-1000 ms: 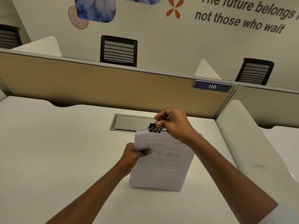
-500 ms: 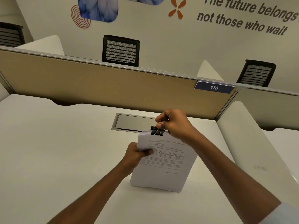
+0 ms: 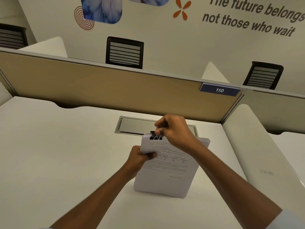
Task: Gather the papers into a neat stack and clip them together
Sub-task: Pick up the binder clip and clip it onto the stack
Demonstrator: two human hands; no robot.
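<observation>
The left hand (image 3: 140,158) gripped the left edge of the stack of printed papers (image 3: 166,171), thumb across the front sheet and fingers curled out of sight behind it. The stack stood tilted, and its bottom edge appeared to rest on the white desk (image 3: 57,154). A black binder clip (image 3: 156,137) sat over the top edge near the left corner. The right hand (image 3: 175,131) pinched its wire handles between the thumb and curled fingers. At the top right corner the sheets fanned slightly and were not flush.

The stack looked thick, so it probably had some weight yet stayed limp, with smooth sheets likely to slide on one another. A firm squeeze through the whole thickness close to the clip seemed the safest hold. The clip's spring was likely stiff and best worked from the handle tips, and on so thick a stack it might slip off
</observation>
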